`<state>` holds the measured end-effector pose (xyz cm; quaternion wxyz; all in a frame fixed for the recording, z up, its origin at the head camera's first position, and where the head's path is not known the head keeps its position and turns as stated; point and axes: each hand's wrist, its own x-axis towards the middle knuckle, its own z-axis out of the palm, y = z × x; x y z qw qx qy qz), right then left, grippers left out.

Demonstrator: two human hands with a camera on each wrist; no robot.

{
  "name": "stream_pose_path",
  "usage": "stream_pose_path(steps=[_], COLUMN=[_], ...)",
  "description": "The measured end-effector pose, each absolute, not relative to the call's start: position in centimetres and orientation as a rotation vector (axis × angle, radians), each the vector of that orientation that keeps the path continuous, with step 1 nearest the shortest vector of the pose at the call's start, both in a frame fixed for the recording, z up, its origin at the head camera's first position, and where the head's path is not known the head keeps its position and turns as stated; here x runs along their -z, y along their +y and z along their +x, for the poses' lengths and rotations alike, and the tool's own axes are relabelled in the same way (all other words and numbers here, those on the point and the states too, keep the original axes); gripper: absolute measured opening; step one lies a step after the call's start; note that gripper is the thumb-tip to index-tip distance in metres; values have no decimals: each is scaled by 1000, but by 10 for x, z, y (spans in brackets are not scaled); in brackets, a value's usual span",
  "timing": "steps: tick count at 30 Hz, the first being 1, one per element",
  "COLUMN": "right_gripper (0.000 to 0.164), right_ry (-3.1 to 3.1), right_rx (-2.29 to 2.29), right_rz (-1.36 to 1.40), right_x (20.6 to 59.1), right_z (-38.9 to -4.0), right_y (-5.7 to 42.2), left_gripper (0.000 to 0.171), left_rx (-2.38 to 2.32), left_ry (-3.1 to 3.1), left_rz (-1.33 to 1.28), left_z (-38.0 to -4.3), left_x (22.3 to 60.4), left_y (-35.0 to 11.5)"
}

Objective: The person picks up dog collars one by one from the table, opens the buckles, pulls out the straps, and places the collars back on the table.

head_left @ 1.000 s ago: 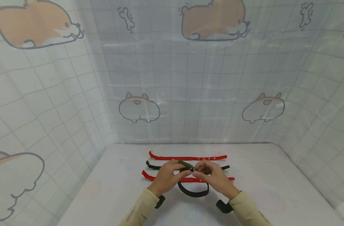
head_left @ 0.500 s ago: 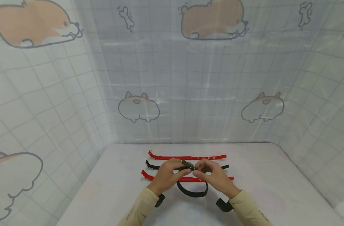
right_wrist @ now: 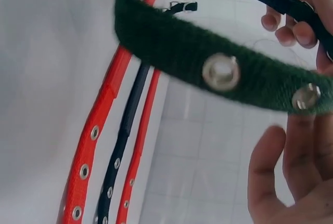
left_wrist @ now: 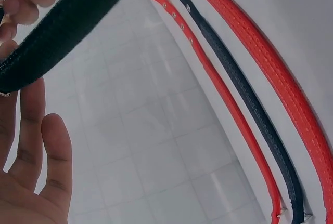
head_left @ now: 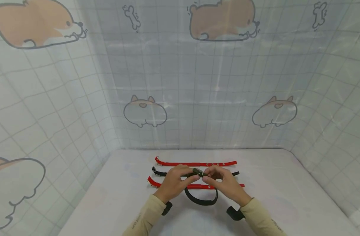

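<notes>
A dark green dog collar (head_left: 200,201) is bent into a loop that hangs below both hands, above the table. My left hand (head_left: 177,183) pinches it near the metal buckle (head_left: 200,173), thumb and forefinger on the strap. From the other side, my right hand (head_left: 227,184) pinches the strap right beside that buckle. In the right wrist view, metal eyelets (right_wrist: 221,71) show along the collar's fuzzy green face. The left wrist view has the dark band (left_wrist: 67,34) crossing in front of the left fingers. Fingers hide part of the buckle.
Beyond the hands, two red collars, one far (head_left: 194,164) and one near (head_left: 197,186), lie straight across the white table (head_left: 132,203). A black collar (head_left: 160,173) lies between them, partly hidden by the hands. A tiled-pattern curtain (head_left: 209,131) encloses the back and sides.
The green strap end at the buckle has shifted slightly right, toward the right fingers, and less of it stands out. Both hands keep their grip almost in place; the other collars lie unmoved.
</notes>
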<state>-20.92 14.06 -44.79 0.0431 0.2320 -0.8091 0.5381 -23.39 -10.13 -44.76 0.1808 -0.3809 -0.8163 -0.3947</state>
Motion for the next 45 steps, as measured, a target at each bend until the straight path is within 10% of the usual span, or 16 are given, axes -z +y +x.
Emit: stream_pose_path(steps=[45], right_gripper=[21], right_ry=[-2407], right_rx=[-1673], right_rz=[757], right_x=[442], right_z=[-229], right_y=[168], left_gripper=[31], left_rx=[1158], left_ry=[-2330], left_rz=[-937], left_z=[-246], left_x=[437], left_y=[-105])
